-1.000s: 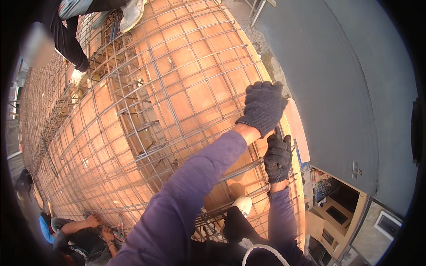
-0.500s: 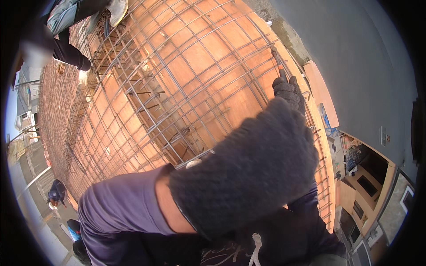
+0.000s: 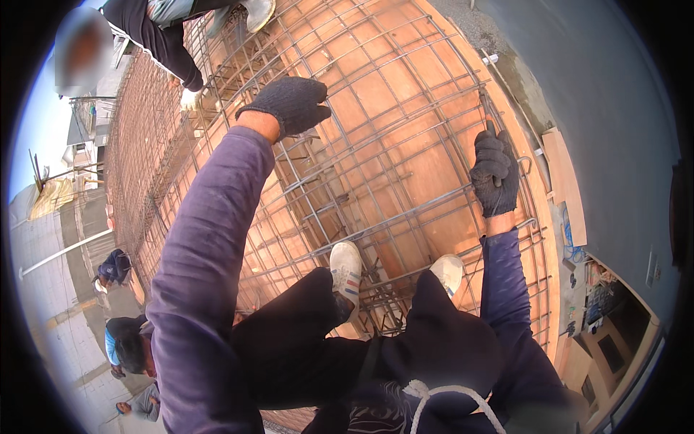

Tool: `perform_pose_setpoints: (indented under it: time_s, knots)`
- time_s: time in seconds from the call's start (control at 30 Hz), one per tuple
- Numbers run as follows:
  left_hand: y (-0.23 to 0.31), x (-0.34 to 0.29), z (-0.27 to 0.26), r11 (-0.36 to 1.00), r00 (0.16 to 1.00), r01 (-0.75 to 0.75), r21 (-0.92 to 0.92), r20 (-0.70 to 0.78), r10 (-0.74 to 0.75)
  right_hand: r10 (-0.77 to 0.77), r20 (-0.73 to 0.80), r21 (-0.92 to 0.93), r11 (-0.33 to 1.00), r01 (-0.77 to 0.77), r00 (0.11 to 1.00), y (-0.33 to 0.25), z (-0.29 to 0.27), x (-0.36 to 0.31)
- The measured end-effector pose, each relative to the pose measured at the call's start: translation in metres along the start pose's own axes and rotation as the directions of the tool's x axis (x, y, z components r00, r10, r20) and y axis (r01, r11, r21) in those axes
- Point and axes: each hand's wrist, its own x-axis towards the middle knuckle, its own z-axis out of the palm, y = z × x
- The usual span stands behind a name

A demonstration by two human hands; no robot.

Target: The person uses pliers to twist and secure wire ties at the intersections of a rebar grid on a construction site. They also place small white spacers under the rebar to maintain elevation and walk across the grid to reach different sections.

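Observation:
I stand on a steel rebar mesh (image 3: 376,155) laid over orange plywood formwork (image 3: 434,170). My left hand (image 3: 289,105), in a dark knit glove, is raised over the mesh with its back toward me and fingers curled down; the palm is hidden. Farther right, my right hand (image 3: 494,173), also gloved, is closed around a steel bar (image 3: 470,189) of the mesh near the deck's right edge. Both my white shoes (image 3: 345,267) (image 3: 448,271) rest on the bars below the hands. My arms wear purple sleeves.
Another person (image 3: 163,32) crouches on the mesh at the top left, with a white glove (image 3: 189,98) on the bars. People (image 3: 126,347) stand on the ground far below at the left. A grey wall (image 3: 607,94) and a loose board (image 3: 564,181) border the deck's right edge.
My left arm has swung from close in front of the camera out over the mesh to the upper left. My right hand stays near the bars at the right edge.

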Motion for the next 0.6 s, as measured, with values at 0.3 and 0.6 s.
perform_pose_setpoints:
  time_s: [0.3,0.6]
  knots:
    - [0.018,-0.030,0.028,0.975,0.997,-0.050,-0.218,-0.069,0.035,-0.062,-0.098,-0.044,0.997,0.058,0.993,0.007,0.011,0.007]
    - [0.142,0.041,0.129,0.524,0.965,-0.206,-0.826,-0.083,0.248,-0.151,-0.329,-0.263,0.963,0.062,0.932,0.007,0.022,0.007]
